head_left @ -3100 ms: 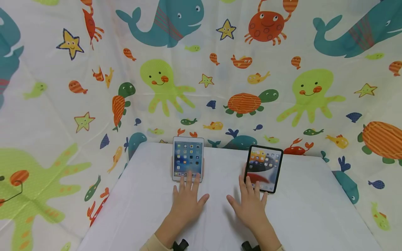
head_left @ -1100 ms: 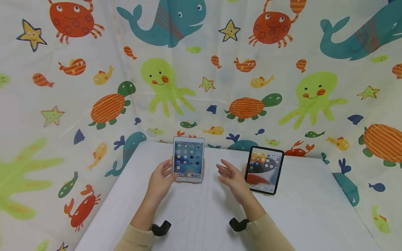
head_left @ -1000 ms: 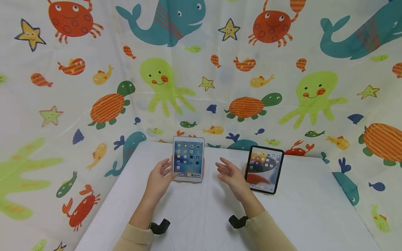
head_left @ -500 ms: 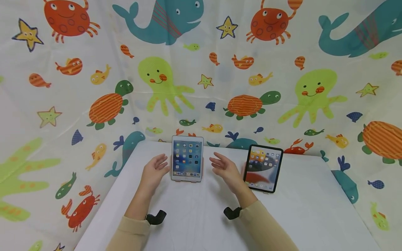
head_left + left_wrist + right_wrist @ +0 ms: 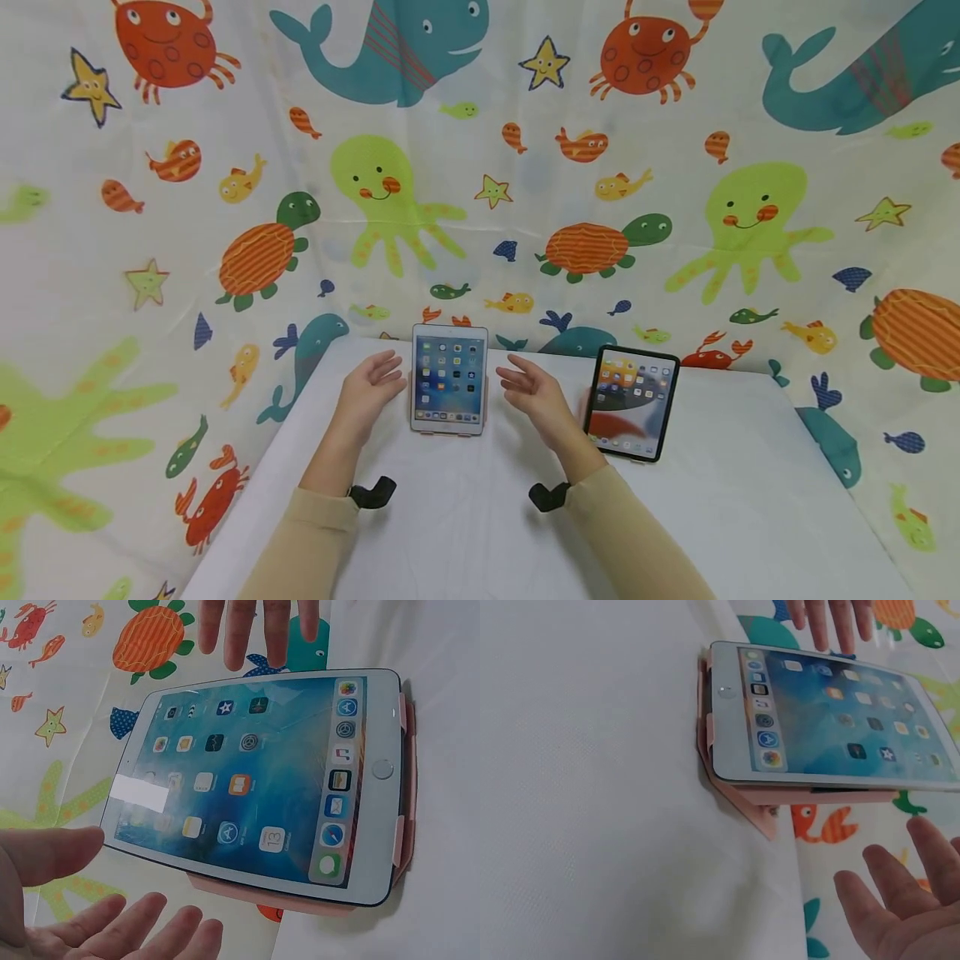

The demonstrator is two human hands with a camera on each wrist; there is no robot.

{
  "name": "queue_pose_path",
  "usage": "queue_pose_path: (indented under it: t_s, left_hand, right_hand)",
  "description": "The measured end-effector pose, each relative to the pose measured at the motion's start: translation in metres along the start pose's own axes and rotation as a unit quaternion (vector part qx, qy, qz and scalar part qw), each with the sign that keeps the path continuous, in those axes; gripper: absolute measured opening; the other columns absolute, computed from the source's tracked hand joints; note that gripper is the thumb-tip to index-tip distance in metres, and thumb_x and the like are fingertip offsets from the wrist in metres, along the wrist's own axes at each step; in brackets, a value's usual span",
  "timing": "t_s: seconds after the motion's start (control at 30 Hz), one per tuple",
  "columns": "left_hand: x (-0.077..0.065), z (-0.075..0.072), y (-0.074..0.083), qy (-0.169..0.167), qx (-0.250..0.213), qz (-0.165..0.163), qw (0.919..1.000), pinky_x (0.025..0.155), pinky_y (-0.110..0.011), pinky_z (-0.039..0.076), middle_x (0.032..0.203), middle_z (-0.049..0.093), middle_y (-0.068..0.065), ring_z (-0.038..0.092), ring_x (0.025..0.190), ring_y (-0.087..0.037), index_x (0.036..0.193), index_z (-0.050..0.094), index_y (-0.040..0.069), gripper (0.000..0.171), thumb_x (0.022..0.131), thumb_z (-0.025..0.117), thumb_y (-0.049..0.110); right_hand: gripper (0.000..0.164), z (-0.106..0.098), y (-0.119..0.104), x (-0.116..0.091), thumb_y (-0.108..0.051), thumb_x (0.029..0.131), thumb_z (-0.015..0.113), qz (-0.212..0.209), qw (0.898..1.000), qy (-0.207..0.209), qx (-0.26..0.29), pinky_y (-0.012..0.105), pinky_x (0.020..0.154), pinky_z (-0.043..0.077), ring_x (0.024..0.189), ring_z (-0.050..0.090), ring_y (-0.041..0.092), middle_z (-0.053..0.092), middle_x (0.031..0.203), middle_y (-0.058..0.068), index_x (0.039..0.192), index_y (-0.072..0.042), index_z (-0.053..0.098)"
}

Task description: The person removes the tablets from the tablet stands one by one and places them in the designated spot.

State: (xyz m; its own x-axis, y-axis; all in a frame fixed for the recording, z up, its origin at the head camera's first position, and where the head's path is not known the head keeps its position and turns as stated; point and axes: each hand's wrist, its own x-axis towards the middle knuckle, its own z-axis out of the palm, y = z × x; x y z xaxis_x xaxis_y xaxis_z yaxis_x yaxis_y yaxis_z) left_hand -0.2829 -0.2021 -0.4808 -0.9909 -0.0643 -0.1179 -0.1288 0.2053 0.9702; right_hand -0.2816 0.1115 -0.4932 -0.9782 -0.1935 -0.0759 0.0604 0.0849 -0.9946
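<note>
A white tablet (image 5: 448, 379) with a home button and lit app icons leans on a pink stand (image 5: 746, 799) at the back of the table. To its left is my left hand (image 5: 366, 396), palm turned inward, fingers loosely bent and slightly apart from the tablet's edge. My right hand (image 5: 538, 400) faces it from the other side, between the two tablets, its fingers also relaxed. Neither hand holds anything. In the left wrist view, my left fingers (image 5: 154, 930) show below the white tablet's side, without touching it. A black-framed tablet (image 5: 632, 404) stands propped to the right.
A white cloth (image 5: 465, 533) covers the table. Behind and beside it hangs a curtain (image 5: 450, 167) printed with sea animals. Black wrist cameras (image 5: 372, 492) sit on both wrists, below beige sleeves (image 5: 300, 542).
Both hands have left the tablets' lower edges, where their fingers were spread over the screens. They turned palms inward and rose to either side of the white tablet. Both tablets stayed put.
</note>
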Motion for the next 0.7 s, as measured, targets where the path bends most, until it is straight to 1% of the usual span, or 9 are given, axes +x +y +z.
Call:
queue_pose_path:
  t_s: [0.2,0.33,0.5,0.63,0.7]
  left_hand:
    - [0.010,0.000,0.005,-0.012,0.002,0.002,0.9999,0.127,-0.052,0.043,0.167,0.051,-0.011,0.048,0.156,-0.033,0.166,0.039,0.014,0.067,0.105,0.069,0.018]
    - [0.018,0.001,0.009,-0.024,0.000,0.007,0.9997,0.128,-0.052,0.042,0.167,0.051,-0.011,0.048,0.156,-0.033,0.166,0.040,0.015,0.066,0.105,0.068,0.018]
    - [0.025,0.000,0.013,-0.043,-0.012,0.016,0.9989,0.127,-0.052,0.043,0.167,0.051,-0.013,0.048,0.156,-0.035,0.165,0.040,0.011,0.065,0.106,0.067,0.016]
    - [0.030,-0.003,0.016,-0.060,-0.021,0.014,0.9979,0.125,-0.051,0.045,0.166,0.052,-0.014,0.050,0.155,-0.035,0.165,0.039,0.011,0.065,0.106,0.066,0.016]
    - [0.033,-0.004,0.016,-0.066,-0.025,0.010,0.9975,0.125,-0.050,0.046,0.165,0.052,-0.014,0.051,0.154,-0.034,0.165,0.040,0.012,0.065,0.106,0.067,0.016]
  right_hand:
    - [0.064,0.002,-0.006,0.008,-0.005,0.104,0.064,0.012,1.000,0.002,0.016,0.052,0.122,0.048,0.149,0.057,0.029,0.065,0.155,0.003,0.161,-0.028,0.048]
    - [0.063,0.002,-0.010,0.016,-0.004,0.104,0.062,0.018,0.999,0.007,0.032,0.053,0.122,0.049,0.149,0.057,0.030,0.064,0.156,0.005,0.161,-0.027,0.049]
    - [0.063,0.003,-0.016,0.027,-0.005,0.104,0.063,0.030,0.998,0.009,0.047,0.053,0.123,0.048,0.149,0.057,0.029,0.063,0.156,0.004,0.161,-0.027,0.048]
    - [0.062,0.004,-0.020,0.032,-0.004,0.104,0.064,0.040,0.998,0.008,0.057,0.052,0.123,0.047,0.150,0.056,0.029,0.063,0.156,0.004,0.161,-0.027,0.049]
    - [0.062,0.004,-0.022,0.033,-0.004,0.105,0.063,0.041,0.997,0.007,0.057,0.053,0.123,0.047,0.151,0.055,0.030,0.063,0.157,0.005,0.161,-0.027,0.049]
